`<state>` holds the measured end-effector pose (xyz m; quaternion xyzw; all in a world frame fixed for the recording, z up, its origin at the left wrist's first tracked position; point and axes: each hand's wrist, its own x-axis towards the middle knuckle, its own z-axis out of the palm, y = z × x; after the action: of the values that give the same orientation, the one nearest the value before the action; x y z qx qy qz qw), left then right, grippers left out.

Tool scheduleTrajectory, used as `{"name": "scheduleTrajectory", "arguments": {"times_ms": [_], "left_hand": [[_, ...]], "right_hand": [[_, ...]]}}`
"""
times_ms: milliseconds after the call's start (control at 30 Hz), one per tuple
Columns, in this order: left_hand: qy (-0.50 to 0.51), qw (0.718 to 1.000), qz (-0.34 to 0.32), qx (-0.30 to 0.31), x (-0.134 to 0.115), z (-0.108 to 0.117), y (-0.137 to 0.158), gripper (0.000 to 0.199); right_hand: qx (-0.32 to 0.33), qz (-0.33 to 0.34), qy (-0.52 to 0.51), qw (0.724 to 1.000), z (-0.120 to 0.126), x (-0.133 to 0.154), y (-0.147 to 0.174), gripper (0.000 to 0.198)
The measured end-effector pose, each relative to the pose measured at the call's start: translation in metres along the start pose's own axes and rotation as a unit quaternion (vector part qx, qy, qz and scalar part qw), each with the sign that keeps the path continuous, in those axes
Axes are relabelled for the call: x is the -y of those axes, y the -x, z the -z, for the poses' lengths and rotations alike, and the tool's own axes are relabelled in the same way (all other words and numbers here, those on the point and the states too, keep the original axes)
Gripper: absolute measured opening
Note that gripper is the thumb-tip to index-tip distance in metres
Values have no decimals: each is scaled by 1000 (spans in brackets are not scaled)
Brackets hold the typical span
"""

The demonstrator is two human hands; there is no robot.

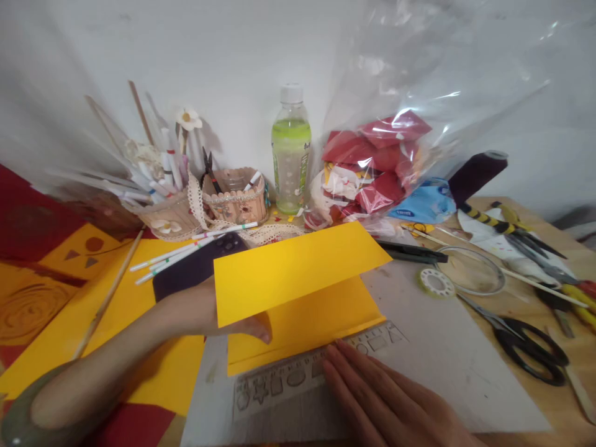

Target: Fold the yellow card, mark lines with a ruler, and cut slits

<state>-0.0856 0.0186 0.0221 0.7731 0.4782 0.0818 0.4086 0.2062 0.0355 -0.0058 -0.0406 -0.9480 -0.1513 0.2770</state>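
Note:
A sheet of yellow paper (302,273) stands bent into two flaps over the white board (447,385). My left hand (198,305) reaches in at its left side; the thumb rests against the lower flap, while the raised flap hides the other fingers. Along the paper's lower edge lies a clear stencil ruler (277,382) with cut-out shapes. My right hand (386,397) lies flat, its stretched fingertips on the ruler close to the paper's edge.
Scissors (516,341), a tape roll (436,282) and pliers (526,233) lie on the right. Behind stand a green-labelled bottle (291,155), a bag of red pieces (382,161) and pen baskets (237,198). Yellow sheets (153,366), markers (186,251) and a dark phone (186,273) lie left.

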Motion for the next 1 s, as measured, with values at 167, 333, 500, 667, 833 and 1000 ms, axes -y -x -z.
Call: {"name": "scheduleTrajectory", "arguments": {"times_ms": [167,333,500,667,833,1000], "left_hand": [[1,1000,7,3,-3,1,0,17],[8,1000,14,4,-3,2,1,16],[-7,1000,16,14,-3,2,3,18],[-3,1000,19,16,-5,3,3,19],[0,1000,11,21,-5,3,4,19],[1,1000,26,16,-6,3,5,19]], "right_hand": [[15,-1,-8,1000,-1,1,-1,41],[13,1,-11,1000,-2,2,0,40],[13,-5,-33,999,-3,1,1,40],[26,2,-34,999,-2,1,0,40],[31,11,-29,999,-2,1,-1,39],[32,16,-26,999,2,-1,-6,39]]}}
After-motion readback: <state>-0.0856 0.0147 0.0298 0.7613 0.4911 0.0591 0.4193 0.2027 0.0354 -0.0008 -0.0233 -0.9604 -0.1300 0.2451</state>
